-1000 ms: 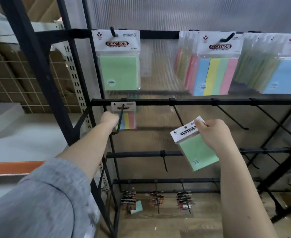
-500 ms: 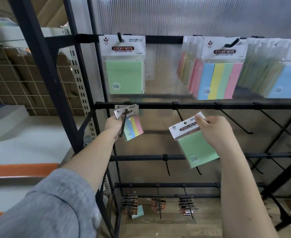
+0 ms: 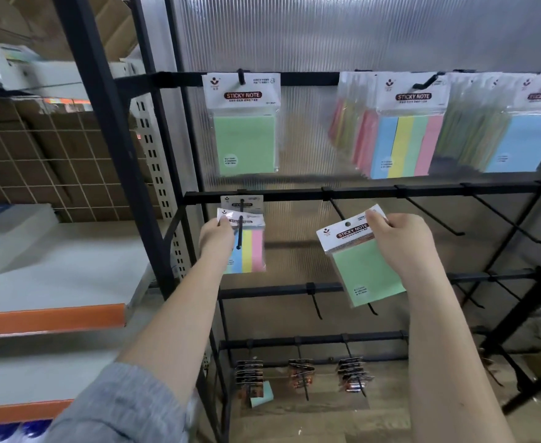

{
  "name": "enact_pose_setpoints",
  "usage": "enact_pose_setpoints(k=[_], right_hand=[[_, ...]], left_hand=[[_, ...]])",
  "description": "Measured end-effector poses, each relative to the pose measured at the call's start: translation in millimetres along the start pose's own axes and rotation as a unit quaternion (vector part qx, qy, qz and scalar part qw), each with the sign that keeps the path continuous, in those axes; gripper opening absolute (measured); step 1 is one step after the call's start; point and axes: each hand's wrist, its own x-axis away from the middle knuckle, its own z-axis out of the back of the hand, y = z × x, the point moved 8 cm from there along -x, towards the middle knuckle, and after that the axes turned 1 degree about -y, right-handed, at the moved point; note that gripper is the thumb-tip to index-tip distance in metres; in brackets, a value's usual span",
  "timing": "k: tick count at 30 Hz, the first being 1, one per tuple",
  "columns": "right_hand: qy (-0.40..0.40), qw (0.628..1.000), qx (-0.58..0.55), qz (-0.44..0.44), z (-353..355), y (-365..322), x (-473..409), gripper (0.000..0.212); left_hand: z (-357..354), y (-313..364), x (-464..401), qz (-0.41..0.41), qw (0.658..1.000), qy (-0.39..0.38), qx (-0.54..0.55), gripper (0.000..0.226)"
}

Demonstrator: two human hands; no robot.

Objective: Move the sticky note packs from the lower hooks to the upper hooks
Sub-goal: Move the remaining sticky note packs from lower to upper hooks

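My left hand [image 3: 216, 238] pinches the header of a striped blue, yellow and pink sticky note pack [image 3: 250, 251] that still hangs on the leftmost second-row hook [image 3: 240, 225], near its tip. Another pack header [image 3: 242, 203] sits behind it at the hook's base. My right hand [image 3: 397, 238] holds a green sticky note pack [image 3: 363, 270] by its top corner, tilted, off any hook and in front of the rack. On the top rail hang a green pack [image 3: 245, 135], striped packs [image 3: 403, 135] and blue packs [image 3: 525, 139].
Bare black hooks [image 3: 429, 215] stick out along the second rail [image 3: 358, 195] to the right. Lower rails carry more hooks, and several packs of small items [image 3: 301, 372] hang on the bottom rail. A white shelf with an orange edge [image 3: 48, 318] stands at the left.
My left hand has slid the striped pack forward along the second-row hook towards its tip. My right hand, holding the green pack, has risen slightly. The camera view has tilted up a little.
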Motion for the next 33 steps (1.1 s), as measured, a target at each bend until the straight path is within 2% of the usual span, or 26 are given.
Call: enact_pose_setpoints(k=[6,9,18,28,33], right_hand=[[0.031,0.999,-0.025,-0.024,3,8,33,0.042],[0.046,0.998,-0.024,-0.032,7,12,45,0.045],[0.077,0.996,-0.009,-0.037,22,14,70,0.04],[0.119,0.992,-0.043,-0.03,61,30,67,0.045],[0.154,0.985,-0.08,-0.008,95,51,52,0.051]], left_hand=[[13,2,31,-0.074,0.997,-0.023,-0.026,0.024],[24,6,46,-0.11,0.993,-0.019,-0.042,0.034],[43,21,84,-0.151,0.98,-0.015,-0.129,0.032],[20,48,110,-0.166,0.981,-0.034,-0.09,0.036],[-1,73,135,-0.204,0.976,-0.026,-0.073,0.041]])
